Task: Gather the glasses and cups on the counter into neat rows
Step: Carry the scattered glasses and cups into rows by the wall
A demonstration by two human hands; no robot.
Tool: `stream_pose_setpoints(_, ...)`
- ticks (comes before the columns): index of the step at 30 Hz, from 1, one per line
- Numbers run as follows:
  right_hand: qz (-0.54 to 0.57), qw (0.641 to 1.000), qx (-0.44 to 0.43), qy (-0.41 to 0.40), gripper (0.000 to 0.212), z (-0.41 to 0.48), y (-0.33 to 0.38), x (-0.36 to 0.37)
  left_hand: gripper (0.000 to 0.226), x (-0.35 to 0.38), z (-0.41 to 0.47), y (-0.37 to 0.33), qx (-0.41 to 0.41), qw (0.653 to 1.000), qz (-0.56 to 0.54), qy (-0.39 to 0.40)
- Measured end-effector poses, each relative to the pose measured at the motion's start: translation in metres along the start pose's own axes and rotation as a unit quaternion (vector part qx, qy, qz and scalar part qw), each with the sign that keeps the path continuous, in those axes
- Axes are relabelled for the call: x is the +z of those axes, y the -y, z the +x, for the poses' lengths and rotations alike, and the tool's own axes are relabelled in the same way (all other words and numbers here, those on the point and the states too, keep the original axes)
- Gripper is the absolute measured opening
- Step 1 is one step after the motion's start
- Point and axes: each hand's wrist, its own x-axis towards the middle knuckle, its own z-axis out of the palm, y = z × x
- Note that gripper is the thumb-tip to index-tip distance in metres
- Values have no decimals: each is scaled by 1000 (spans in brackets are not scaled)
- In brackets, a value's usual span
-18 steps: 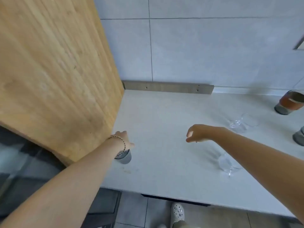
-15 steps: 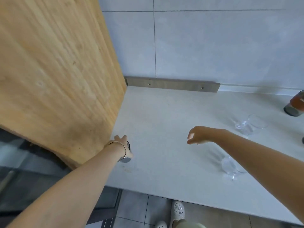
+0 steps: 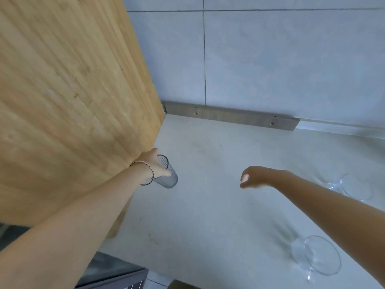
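My left hand [image 3: 153, 163] grips a smoky grey ribbed glass [image 3: 167, 174] from the side, close to the wooden panel at the left of the pale counter [image 3: 218, 205]. The glass looks tilted or lifted. My right hand [image 3: 255, 180] hovers over the middle of the counter, fingers loosely curled, holding nothing. Two clear glasses stand on the right: one [image 3: 356, 186] behind my right forearm, another [image 3: 316, 256] near the front edge, partly covered by that forearm.
A tall wooden panel [image 3: 73, 90] walls off the left side. Grey tiled wall [image 3: 270, 59] rises behind the counter, with a grey strip [image 3: 229, 117] along its base. The counter's front edge runs lower left, floor below.
My left hand has carried the grey glass away from the front edge, farther back along the wooden panel. The view has shifted left; the cups at far right are out of frame.
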Motion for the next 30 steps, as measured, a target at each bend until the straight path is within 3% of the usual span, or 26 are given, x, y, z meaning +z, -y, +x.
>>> stream_pose_setpoints(3,10,1000,3,-2,39,16,7,-12,76,-26,33,-22,29,999,-8,-34)
stream_pose_setpoints(8,46,998,31,-16,40,44,15,-31,78,-53,101,-57,59,993,69,-77)
stream_pose_setpoints(17,89,993,80,-3,40,91,17,-38,74,-54,197,-91,68,991,108,-50)
stream_pose_setpoints(26,100,990,104,5,40,96,16,-34,67,-49,209,-106,101,979,171,-40)
stream_pose_setpoints(30,108,989,98,-4,41,79,13,-30,57,-38,181,-113,180,938,270,-121)
